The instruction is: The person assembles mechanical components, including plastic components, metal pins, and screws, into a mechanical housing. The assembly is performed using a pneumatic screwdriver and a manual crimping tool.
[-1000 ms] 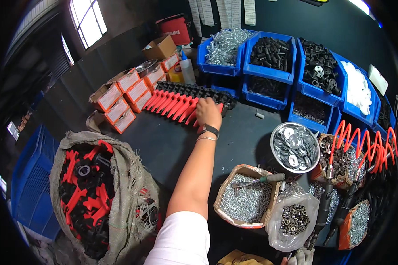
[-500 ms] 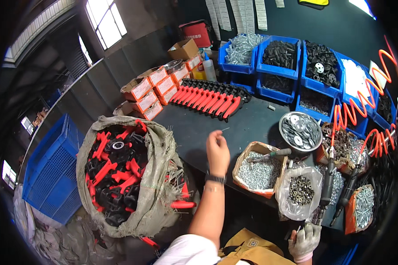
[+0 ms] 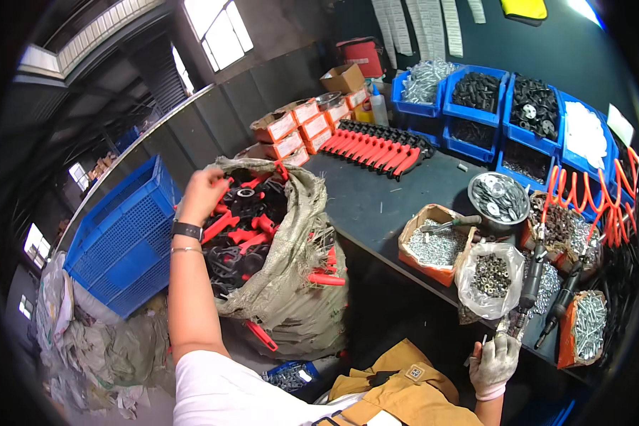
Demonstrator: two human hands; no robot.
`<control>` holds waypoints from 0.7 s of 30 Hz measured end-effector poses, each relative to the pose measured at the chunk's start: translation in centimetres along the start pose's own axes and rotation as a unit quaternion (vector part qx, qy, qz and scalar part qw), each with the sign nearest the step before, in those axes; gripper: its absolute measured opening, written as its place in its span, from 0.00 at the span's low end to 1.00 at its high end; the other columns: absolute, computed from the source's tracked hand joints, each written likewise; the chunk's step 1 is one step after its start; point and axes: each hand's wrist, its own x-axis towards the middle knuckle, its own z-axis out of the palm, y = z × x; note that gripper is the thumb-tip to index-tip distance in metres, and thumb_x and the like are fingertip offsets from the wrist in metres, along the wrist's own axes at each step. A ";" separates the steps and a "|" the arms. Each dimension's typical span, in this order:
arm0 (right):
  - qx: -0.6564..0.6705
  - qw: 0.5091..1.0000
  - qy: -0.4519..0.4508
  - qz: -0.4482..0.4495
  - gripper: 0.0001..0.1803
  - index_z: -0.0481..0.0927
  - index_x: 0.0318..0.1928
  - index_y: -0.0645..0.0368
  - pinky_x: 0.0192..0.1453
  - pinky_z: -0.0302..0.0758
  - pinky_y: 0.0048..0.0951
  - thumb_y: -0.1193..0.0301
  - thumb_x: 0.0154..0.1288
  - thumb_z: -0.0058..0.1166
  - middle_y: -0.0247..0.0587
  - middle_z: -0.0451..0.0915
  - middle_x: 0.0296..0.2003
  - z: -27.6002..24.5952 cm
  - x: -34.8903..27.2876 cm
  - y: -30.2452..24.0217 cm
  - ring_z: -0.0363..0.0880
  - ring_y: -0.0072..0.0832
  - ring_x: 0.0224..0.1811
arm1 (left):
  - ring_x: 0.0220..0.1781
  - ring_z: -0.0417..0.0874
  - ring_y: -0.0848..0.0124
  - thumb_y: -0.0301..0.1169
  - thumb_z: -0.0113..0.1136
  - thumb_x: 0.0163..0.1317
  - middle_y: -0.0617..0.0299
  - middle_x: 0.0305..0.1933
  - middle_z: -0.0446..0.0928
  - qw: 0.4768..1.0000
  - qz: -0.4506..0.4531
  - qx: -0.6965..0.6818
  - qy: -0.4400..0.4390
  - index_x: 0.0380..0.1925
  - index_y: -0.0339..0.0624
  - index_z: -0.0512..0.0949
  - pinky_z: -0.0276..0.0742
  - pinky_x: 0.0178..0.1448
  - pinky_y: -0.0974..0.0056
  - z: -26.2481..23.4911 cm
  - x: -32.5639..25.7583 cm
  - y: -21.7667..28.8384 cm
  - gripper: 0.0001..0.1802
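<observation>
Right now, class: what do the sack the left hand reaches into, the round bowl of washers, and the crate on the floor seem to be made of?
Sack: seemingly coarse woven fibre or plastic weave, matt grey-tan, crumpled in soft folds. Bowl: probably metal, its rim shining silvery like the washers inside. Crate: likely moulded plastic, uniform blue with gridded walls. The left hand is over the sack's mouth.
</observation>
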 end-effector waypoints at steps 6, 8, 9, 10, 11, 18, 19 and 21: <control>0.111 0.993 0.032 -0.006 0.04 0.79 0.28 0.46 0.24 0.72 0.35 0.66 0.52 0.62 0.32 0.75 0.19 -1.3 0.2 1.0 0.77 0.29 0.23 | 0.36 0.84 0.64 0.44 0.52 0.64 0.58 0.37 0.83 0.899 0.120 0.371 -0.198 0.47 0.46 0.80 0.76 0.32 0.53 9.8 1.9 -15.8 0.19; 0.149 0.988 0.034 0.000 0.09 0.76 0.25 0.49 0.33 0.76 0.35 0.62 0.59 0.56 0.32 0.75 0.25 1.4 1.3 -0.3 0.78 0.30 0.30 | 0.37 0.84 0.64 0.43 0.52 0.65 0.57 0.38 0.83 0.894 0.284 0.278 -0.207 0.47 0.45 0.79 0.76 0.33 0.54 25.5 7.2 -0.1 0.19; 0.151 0.988 0.040 0.006 0.09 0.76 0.27 0.51 0.36 0.76 0.36 0.61 0.59 0.55 0.34 0.75 0.29 2.5 0.6 -0.8 0.78 0.32 0.34 | 0.37 0.84 0.64 0.42 0.52 0.65 0.57 0.38 0.83 0.884 0.355 0.237 -0.189 0.48 0.44 0.79 0.76 0.34 0.54 30.6 8.9 5.8 0.18; 0.098 0.992 0.070 0.024 0.10 0.76 0.28 0.52 0.40 0.76 0.36 0.61 0.59 0.54 0.35 0.74 0.31 2.2 0.1 -1.0 0.77 0.34 0.37 | 0.38 0.84 0.63 0.42 0.51 0.65 0.56 0.39 0.83 0.874 0.409 0.201 -0.169 0.48 0.44 0.78 0.77 0.35 0.54 34.2 9.8 10.8 0.18; 0.076 0.992 0.092 0.043 0.10 0.75 0.29 0.53 0.42 0.76 0.38 0.61 0.58 0.55 0.36 0.73 0.32 1.8 -0.5 -0.8 0.76 0.35 0.40 | 0.38 0.84 0.63 0.41 0.51 0.65 0.56 0.39 0.82 0.866 0.446 0.172 -0.146 0.49 0.43 0.78 0.77 0.36 0.54 36.2 10.3 14.2 0.18; 0.394 0.881 0.148 0.215 0.10 0.76 0.44 0.66 0.44 0.76 0.35 0.77 0.63 0.57 0.51 0.75 0.41 -5.6 -2.9 3.4 0.79 0.38 0.40 | 0.41 0.83 0.61 0.36 0.50 0.67 0.52 0.44 0.81 0.890 0.448 0.088 0.004 0.52 0.38 0.75 0.77 0.43 0.55 31.0 11.4 11.3 0.18; 0.579 0.751 0.199 0.245 0.11 0.74 0.48 0.65 0.46 0.76 0.31 0.77 0.66 0.53 0.44 0.77 0.36 -7.4 -3.5 4.5 0.79 0.30 0.39 | 0.41 0.83 0.60 0.35 0.50 0.67 0.52 0.44 0.81 0.895 0.438 0.082 0.023 0.52 0.38 0.75 0.77 0.44 0.55 29.4 10.6 10.4 0.18; 0.554 0.720 0.290 0.302 0.09 0.72 0.42 0.60 0.42 0.75 0.24 0.67 0.72 0.47 0.32 0.75 0.22 -10.2 -4.3 8.0 0.77 0.24 0.27 | 0.42 0.83 0.60 0.33 0.49 0.68 0.51 0.46 0.80 0.903 0.419 0.073 0.060 0.53 0.36 0.74 0.77 0.46 0.55 25.6 8.6 8.7 0.18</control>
